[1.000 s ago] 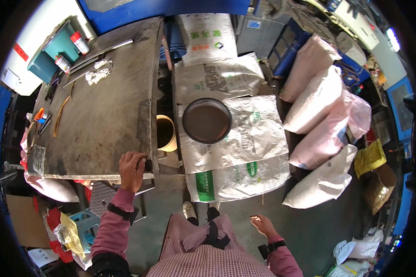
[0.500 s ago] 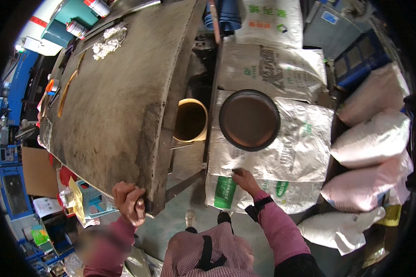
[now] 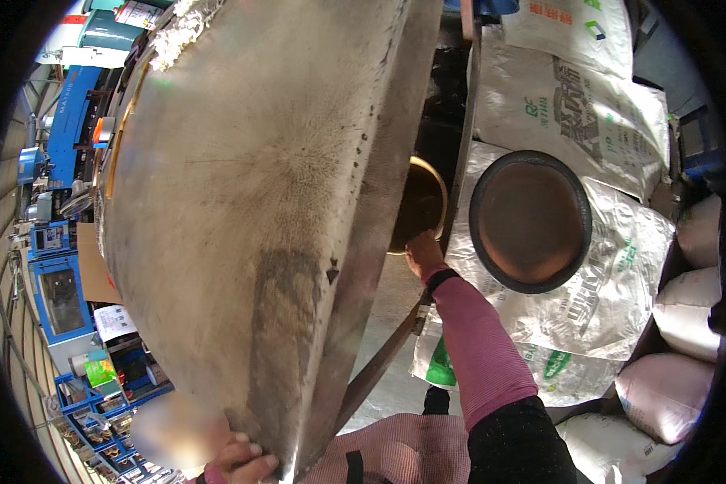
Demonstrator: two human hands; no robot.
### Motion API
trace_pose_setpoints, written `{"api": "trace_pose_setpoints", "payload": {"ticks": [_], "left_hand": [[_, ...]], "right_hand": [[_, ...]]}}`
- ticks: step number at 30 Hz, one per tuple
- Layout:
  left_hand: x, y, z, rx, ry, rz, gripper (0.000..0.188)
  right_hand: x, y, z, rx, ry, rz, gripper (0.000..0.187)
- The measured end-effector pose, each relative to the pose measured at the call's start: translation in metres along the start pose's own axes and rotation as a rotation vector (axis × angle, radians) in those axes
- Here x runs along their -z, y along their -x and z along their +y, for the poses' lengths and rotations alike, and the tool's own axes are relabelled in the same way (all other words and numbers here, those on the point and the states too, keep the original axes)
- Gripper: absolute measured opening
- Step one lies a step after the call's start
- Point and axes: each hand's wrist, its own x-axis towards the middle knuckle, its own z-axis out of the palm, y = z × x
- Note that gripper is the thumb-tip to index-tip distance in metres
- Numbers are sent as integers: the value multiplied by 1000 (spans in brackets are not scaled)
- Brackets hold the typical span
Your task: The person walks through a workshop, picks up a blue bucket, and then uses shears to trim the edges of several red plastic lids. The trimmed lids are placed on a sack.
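My right hand (image 3: pixel 424 253) reaches down between the metal-topped table and the covered surface, its fingers closed at the near rim of a yellowish bucket (image 3: pixel 439 181). The bucket's inside looks dark, and the table hides part of it. My left hand (image 3: pixel 248 460) is at the near corner of the worn grey table (image 3: pixel 242 185). Its bent fingers press on the edge there, and a blurred patch covers what lies behind the hand. Right of the bucket, a round black-rimmed pan (image 3: pixel 531 222) with a brown inside rests on white woven sacks (image 3: pixel 613 298).
Full sacks (image 3: pixel 668 395) stand along the right side. A crumpled whitish heap (image 3: pixel 177 36) lies at the table's far left. Blue machinery (image 3: pixel 60 290) and blue bins (image 3: pixel 97 436) are beyond the table's left side. A slanting metal bar (image 3: pixel 379 367) runs below the bucket.
My right hand has gone from the sacks' near edge forward and left to the bucket's rim. My left hand stays at the table corner. The whole view has shifted and come closer.
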Motion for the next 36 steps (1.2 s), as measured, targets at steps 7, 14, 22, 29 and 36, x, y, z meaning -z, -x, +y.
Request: {"api": "trace_pose_setpoints", "payload": {"ticks": [7, 14, 22, 29, 36], "left_hand": [[-15, -4, -9, -147, 55, 122, 14], [-8, -6, -10, -141, 98, 60, 11], [-4, 12, -8, -29, 92, 39, 15], [-4, 9, -6, -25, 112, 13, 18], [-6, -1, -6, -60, 137, 58, 17]], "right_hand": [[-45, -18, 15, 154, -74, 91, 22], [-76, -7, 10, 257, 100, 331, 18], [-41, -14, -5, 375, -357, 577, 16], [125, 57, 3, 481, -134, 603, 13], [242, 163, 10, 489, 303, 487, 13]]}}
